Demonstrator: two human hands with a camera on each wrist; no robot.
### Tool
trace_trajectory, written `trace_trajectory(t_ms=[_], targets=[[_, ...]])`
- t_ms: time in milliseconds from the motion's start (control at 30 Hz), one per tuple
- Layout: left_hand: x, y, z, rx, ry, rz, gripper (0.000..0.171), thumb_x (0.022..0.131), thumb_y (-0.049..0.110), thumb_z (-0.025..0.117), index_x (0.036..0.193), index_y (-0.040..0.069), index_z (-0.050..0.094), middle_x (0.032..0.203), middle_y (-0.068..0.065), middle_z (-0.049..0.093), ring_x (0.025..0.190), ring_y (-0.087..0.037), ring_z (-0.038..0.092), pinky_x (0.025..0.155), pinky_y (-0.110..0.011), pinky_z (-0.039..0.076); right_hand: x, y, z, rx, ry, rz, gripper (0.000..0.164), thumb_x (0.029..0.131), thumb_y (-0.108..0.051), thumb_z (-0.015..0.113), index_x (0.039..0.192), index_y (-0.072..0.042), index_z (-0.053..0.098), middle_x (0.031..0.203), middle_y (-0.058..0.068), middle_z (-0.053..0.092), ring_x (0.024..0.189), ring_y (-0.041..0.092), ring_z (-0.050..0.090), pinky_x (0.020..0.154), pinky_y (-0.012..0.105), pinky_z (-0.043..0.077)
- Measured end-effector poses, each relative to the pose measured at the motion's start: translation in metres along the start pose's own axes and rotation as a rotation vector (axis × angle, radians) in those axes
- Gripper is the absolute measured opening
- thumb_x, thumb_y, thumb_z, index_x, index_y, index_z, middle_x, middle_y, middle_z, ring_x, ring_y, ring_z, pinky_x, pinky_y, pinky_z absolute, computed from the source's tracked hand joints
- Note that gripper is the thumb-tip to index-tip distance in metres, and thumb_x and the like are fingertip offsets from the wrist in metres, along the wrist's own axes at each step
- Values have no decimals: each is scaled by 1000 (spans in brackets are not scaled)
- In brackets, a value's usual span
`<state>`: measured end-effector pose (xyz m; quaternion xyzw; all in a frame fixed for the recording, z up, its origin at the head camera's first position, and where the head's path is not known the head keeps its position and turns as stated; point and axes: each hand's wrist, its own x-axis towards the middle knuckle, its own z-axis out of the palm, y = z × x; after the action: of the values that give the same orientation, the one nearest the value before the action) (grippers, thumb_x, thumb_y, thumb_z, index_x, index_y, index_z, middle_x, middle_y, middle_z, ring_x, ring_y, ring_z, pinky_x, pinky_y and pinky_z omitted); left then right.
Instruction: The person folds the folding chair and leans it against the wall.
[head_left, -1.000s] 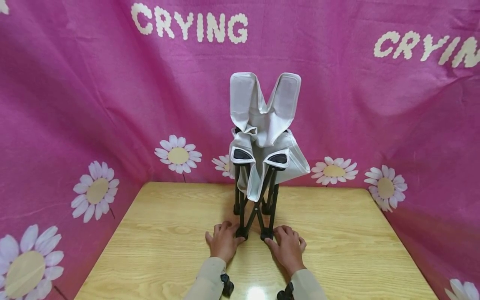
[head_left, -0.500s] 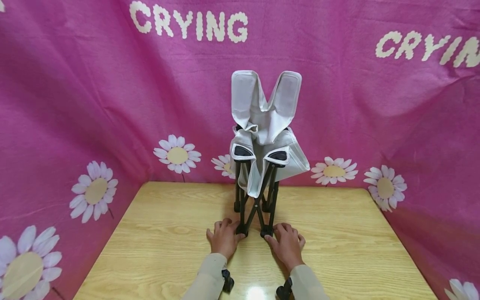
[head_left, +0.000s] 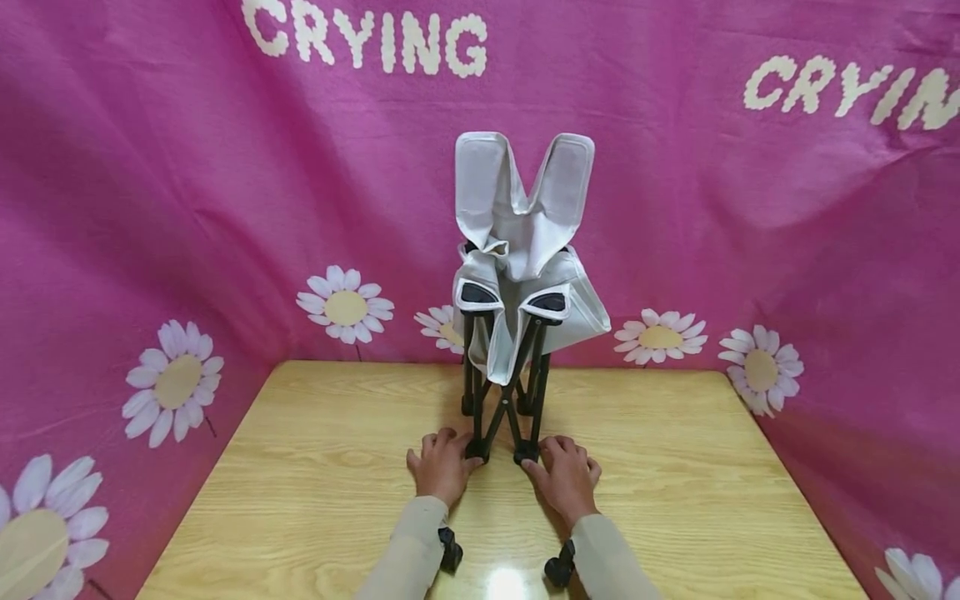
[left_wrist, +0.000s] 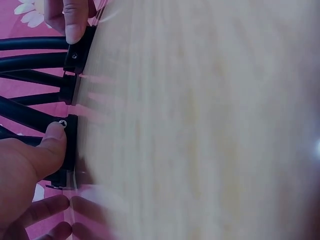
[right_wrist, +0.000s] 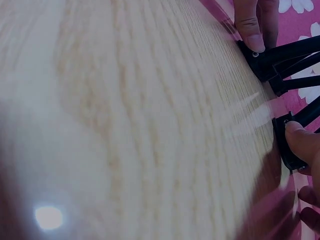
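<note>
A small folding chair (head_left: 525, 233) with pale grey fabric and crossed black legs stands upright and narrowly folded on the wooden table (head_left: 315, 467). Its fabric sags in folds, with two flaps pointing up at the top. My left hand (head_left: 442, 467) holds the left front foot (left_wrist: 71, 145), thumb pressed on its front near a screw. On the other side my right hand (head_left: 567, 477) holds the right front foot (right_wrist: 287, 142) the same way. Both wrist views show the thumbs on the black feet; some of the fingers are hidden behind them.
A pink cloth (head_left: 360, 167) printed with daisies and pale lettering hangs behind the table and along its sides. A bright light reflection lies on the table's near part, between the forearms.
The head view has shifted slightly. Chair and hands now appear a little higher in the frame and slightly left. Both hands keep their hold on the front feet.
</note>
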<state>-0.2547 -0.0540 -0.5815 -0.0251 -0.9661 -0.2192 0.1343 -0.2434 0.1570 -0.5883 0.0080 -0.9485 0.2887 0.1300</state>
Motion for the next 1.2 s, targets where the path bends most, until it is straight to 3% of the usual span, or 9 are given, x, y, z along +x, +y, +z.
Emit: trace_trajectory(t_ms=[767, 1200], targets=[[22, -5, 3, -18, -26, -19, 46, 77, 46, 75, 119, 30, 69, 120, -4, 58, 108, -32, 47, 83, -63, 30, 19, -6, 6, 7, 5, 12, 32, 84, -39, 74, 105, -17, 65, 124, 12, 57, 109, 35, 50, 91, 59, 27], [21, -4, 11, 12, 1, -40, 48, 76, 48, 75, 120, 31, 68, 120, -2, 57, 108, -31, 47, 82, -62, 29, 23, -2, 6, 7, -18, 21, 33, 83, -41, 74, 104, -17, 66, 124, 13, 58, 111, 36, 51, 94, 61, 27]])
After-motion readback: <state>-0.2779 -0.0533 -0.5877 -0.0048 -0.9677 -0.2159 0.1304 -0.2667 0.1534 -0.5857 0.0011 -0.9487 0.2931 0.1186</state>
